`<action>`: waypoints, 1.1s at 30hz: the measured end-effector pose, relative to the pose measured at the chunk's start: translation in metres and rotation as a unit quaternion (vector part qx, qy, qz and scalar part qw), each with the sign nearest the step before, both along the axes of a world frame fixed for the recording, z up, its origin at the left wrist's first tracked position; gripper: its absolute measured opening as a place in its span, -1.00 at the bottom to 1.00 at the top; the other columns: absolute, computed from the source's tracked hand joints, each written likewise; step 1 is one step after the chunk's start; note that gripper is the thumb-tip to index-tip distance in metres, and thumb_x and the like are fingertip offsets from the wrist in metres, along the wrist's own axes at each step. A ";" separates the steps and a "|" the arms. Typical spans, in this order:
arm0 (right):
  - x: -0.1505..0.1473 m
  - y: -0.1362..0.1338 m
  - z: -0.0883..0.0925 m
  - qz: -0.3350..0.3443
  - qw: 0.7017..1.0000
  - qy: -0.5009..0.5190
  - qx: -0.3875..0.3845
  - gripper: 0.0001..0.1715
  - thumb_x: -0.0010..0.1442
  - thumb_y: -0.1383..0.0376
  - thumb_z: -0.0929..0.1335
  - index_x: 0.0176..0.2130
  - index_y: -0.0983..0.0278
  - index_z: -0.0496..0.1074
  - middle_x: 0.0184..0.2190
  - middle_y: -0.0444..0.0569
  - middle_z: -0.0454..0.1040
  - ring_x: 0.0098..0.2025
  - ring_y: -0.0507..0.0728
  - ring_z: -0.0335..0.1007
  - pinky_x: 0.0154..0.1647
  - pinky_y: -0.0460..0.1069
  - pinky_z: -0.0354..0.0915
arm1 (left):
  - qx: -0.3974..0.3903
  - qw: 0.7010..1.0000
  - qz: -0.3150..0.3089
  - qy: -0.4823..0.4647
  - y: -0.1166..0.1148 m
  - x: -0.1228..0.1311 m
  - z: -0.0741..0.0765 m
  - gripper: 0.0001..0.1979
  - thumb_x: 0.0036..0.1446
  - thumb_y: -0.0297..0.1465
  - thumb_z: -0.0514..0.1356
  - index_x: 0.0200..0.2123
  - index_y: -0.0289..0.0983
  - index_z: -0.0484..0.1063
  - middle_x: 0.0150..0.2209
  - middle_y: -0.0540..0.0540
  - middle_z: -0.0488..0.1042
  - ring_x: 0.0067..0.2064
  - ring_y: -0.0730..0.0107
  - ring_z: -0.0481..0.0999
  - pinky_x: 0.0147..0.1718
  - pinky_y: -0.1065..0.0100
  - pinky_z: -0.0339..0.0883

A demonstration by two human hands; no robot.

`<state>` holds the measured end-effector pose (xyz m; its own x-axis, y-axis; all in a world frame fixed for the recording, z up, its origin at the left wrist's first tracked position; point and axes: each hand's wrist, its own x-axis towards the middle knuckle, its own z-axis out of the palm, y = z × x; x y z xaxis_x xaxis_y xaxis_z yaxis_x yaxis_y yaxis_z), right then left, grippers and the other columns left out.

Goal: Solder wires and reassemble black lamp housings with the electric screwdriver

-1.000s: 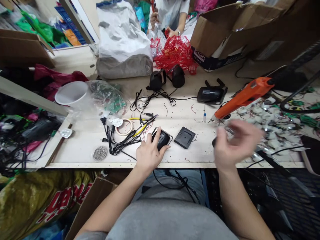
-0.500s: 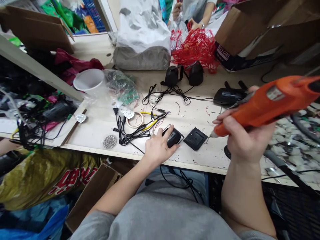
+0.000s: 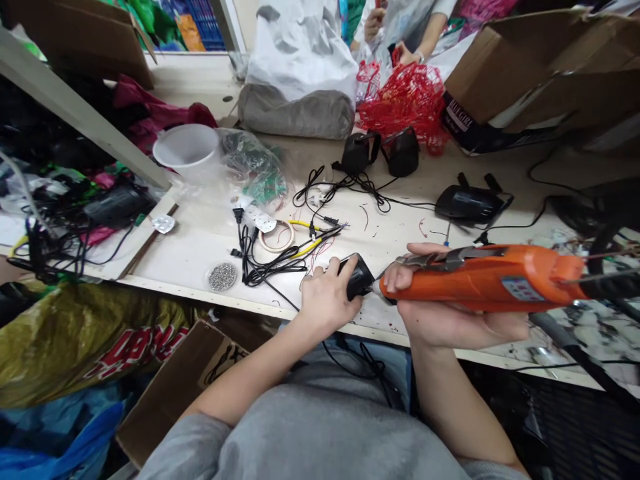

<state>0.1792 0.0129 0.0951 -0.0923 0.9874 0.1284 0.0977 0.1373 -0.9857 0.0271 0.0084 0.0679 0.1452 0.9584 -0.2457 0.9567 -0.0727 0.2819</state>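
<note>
Black plastic casing, pinched tight by the left hand's curled fingers at the counter's front edge! Orange hot glue gun nosing in, cradled by the right hand. One slip, glue on those fingers; black cables just left could snag!
</note>
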 end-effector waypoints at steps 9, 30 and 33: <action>-0.002 -0.009 -0.007 -0.020 0.993 0.101 0.056 0.03 -0.14 -0.57 0.09 -0.08 0.09 0.38 -0.47 -0.04 0.26 -0.47 0.22 0.25 -0.30 0.22 0.27 | 0.002 1.000 0.012 -0.016 0.005 -0.003 -0.001 -0.20 0.12 -0.12 0.24 0.40 -0.01 0.09 0.10 -0.17 0.37 0.02 -0.08 0.46 -0.08 0.06 0.35; -0.010 0.003 -0.017 0.075 0.986 0.138 0.065 -0.75 0.23 0.01 0.40 -0.22 0.10 0.53 -0.59 -0.17 0.39 -0.56 0.13 0.33 -0.47 0.06 0.30 | 0.105 0.993 -0.020 -0.051 0.010 -0.006 -0.025 -0.42 0.11 -0.08 0.27 0.16 -0.20 0.40 -0.08 -0.17 0.47 -0.13 0.07 0.50 -0.06 0.11 0.22; -0.008 0.007 -0.024 0.090 0.983 0.140 0.080 -0.71 0.26 0.00 0.38 -0.19 0.12 0.55 -0.57 -0.14 0.42 -0.54 0.14 0.37 -0.47 0.07 0.31 | 0.118 0.991 -0.015 -0.058 0.010 -0.005 -0.027 -0.51 0.06 -0.12 0.29 -0.01 -0.29 0.44 -0.14 -0.17 0.50 -0.17 0.08 0.51 -0.09 0.13 0.23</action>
